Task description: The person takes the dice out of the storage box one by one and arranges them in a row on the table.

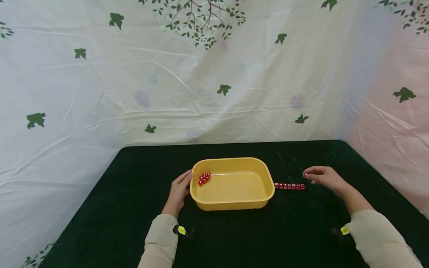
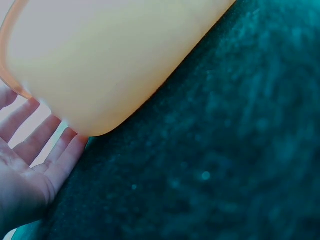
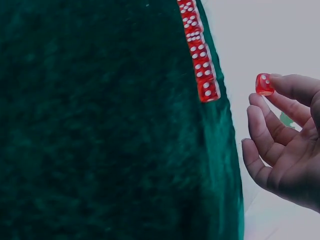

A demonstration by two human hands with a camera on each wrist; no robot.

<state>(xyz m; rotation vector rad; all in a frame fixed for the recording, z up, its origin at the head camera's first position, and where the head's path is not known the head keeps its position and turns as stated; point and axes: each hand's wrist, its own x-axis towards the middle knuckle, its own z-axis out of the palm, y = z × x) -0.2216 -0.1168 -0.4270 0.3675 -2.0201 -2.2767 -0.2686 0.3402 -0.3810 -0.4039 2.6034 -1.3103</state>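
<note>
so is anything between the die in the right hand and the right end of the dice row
Nothing visible: the right hand pinches the red die near that end of the row. The yellow tub sits at the left end.

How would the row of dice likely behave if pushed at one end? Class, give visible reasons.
The row would probably buckle or separate, as nothing visible joins the dice. They may slide before tumbling, having flat faces. The plush-looking cloth may add drag.
</note>
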